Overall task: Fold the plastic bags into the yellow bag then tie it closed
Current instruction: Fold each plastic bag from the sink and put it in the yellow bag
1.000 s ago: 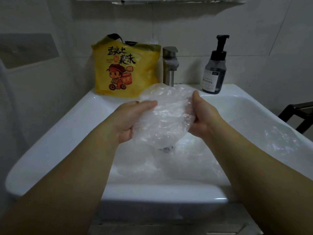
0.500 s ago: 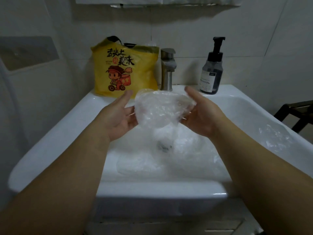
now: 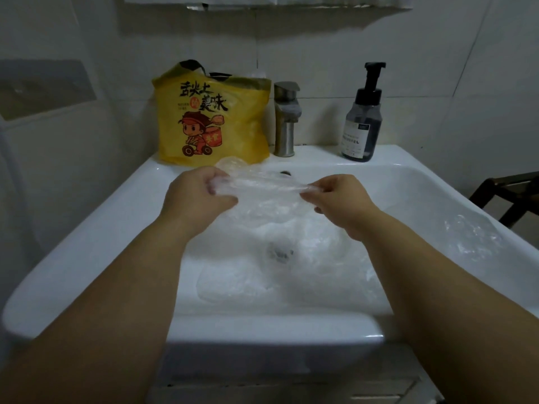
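Seemingly mid-fold, the clear plastic bag is pulled taut between both hands above the sink. The left hand pinches one end in curled fingers and the right hand pinches the other, probably to flatten it for a crease. More clear bags lie crumpled in the basin, their number hard to tell. The yellow bag stands upright on the rim beside the faucet, handy for filling.
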The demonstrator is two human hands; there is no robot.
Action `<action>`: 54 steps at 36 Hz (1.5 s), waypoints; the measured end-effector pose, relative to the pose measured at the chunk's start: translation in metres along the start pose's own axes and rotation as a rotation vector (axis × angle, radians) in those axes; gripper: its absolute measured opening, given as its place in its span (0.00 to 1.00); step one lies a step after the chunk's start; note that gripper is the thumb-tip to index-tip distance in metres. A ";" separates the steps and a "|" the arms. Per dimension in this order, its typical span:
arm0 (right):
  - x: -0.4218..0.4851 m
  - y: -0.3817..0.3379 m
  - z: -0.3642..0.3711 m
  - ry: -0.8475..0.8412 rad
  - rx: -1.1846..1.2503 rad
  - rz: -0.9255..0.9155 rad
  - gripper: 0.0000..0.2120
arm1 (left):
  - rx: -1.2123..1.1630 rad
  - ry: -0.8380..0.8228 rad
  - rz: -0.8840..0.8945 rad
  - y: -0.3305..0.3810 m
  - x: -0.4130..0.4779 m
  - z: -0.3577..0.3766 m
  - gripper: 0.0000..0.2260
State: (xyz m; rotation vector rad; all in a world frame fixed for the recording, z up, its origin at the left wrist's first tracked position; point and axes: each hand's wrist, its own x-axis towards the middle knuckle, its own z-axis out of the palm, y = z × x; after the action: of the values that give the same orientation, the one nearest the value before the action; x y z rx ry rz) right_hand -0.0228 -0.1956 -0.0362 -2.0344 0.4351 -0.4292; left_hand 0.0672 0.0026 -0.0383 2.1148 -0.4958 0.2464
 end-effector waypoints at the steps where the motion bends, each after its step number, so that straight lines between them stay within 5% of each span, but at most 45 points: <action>1: -0.001 -0.002 -0.001 0.000 0.026 0.017 0.04 | 0.004 0.002 -0.017 -0.002 0.001 -0.001 0.15; 5: 0.001 -0.004 -0.004 -0.012 0.188 0.068 0.11 | -0.116 -0.062 -0.114 -0.005 0.004 0.001 0.10; 9: 0.001 -0.012 -0.006 -0.026 0.660 0.129 0.02 | -0.514 -0.163 -0.248 0.002 0.009 -0.003 0.03; 12: -0.003 -0.016 -0.006 -0.047 0.897 0.099 0.06 | -0.787 -0.253 -0.294 0.008 0.011 -0.006 0.12; 15: -0.001 -0.014 -0.003 -0.016 0.813 0.118 0.04 | -0.688 -0.227 -0.272 0.006 0.010 -0.002 0.14; 20: 0.002 -0.009 0.000 0.071 0.750 0.194 0.16 | -0.578 -0.117 -0.290 0.003 0.009 0.003 0.04; 25: 0.000 -0.010 -0.001 -0.142 0.959 0.317 0.38 | -0.551 -0.110 -0.299 0.003 0.010 0.009 0.08; 27: -0.003 -0.012 0.004 -0.238 0.856 0.335 0.34 | -0.538 -0.107 -0.277 0.004 0.009 0.011 0.09; 31: -0.003 -0.011 0.012 -0.250 0.795 0.261 0.10 | -0.563 -0.234 -0.267 0.010 0.003 0.012 0.12; 35: -0.003 -0.013 0.011 -0.192 0.829 0.169 0.07 | -0.697 -0.540 -0.399 0.021 -0.005 0.008 0.18; 38: -0.004 -0.013 0.010 -0.181 0.802 0.137 0.08 | -0.621 -0.643 -0.327 0.020 -0.007 0.008 0.22; 44: 0.002 -0.011 -0.006 -0.141 0.914 0.220 0.04 | -0.666 -0.443 -0.322 0.015 0.000 0.000 0.03; 54: 0.000 -0.010 -0.011 -0.344 0.845 0.314 0.07 | -1.189 -0.165 -0.496 0.011 0.011 -0.007 0.08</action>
State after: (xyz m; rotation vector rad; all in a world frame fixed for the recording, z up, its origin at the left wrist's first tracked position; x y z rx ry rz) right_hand -0.0263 -0.1992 -0.0220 -1.1581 0.2813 -0.0360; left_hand 0.0727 0.0005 -0.0222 1.0195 -0.1114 -0.4295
